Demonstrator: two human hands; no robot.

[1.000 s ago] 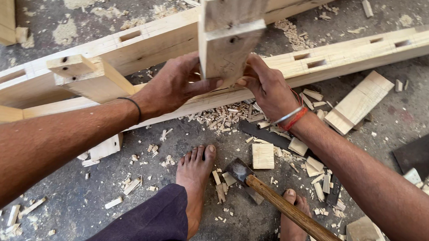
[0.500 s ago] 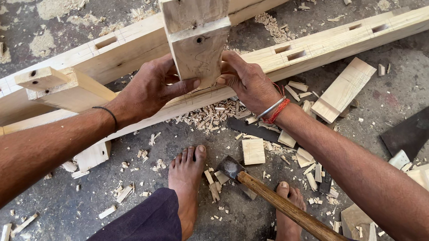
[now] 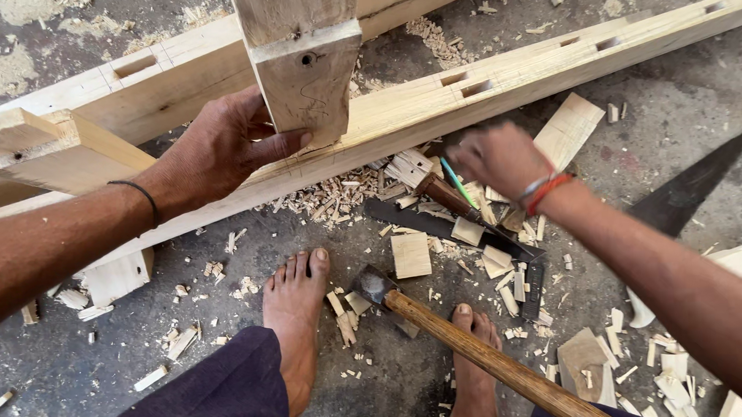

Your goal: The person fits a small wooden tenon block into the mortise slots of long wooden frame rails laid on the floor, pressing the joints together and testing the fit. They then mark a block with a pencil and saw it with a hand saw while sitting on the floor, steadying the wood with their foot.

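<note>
Half a second ago both hands gripped the upright post (image 3: 302, 64); now the right hand (image 3: 495, 158) has left it and dropped to the floor litter, while the left hand (image 3: 224, 148) stays where it was. The left hand is spread wide, palm against the post's left face, thumb lying across the lower front edge, fingers partly hidden behind the wood, so it braces the post more than it clasps it. The post stands tilted toward the camera, its foot against the near beam (image 3: 500, 83), close to a pair of mortises cut in that beam. The right hand is motion-blurred; its fingers are curled downward over a chisel (image 3: 442, 195) with a dark wooden handle and a thin green pencil (image 3: 458, 183) just beside it, and it appears to be closing on the handle, though I cannot tell if it grips yet. Beneath lie a square (image 3: 439, 223) and pale offcuts and chips. A hammer (image 3: 375, 286) rests head-down between the two bare feet, its handle running toward the lower right. A saw (image 3: 691, 185) lies farther right.
</note>
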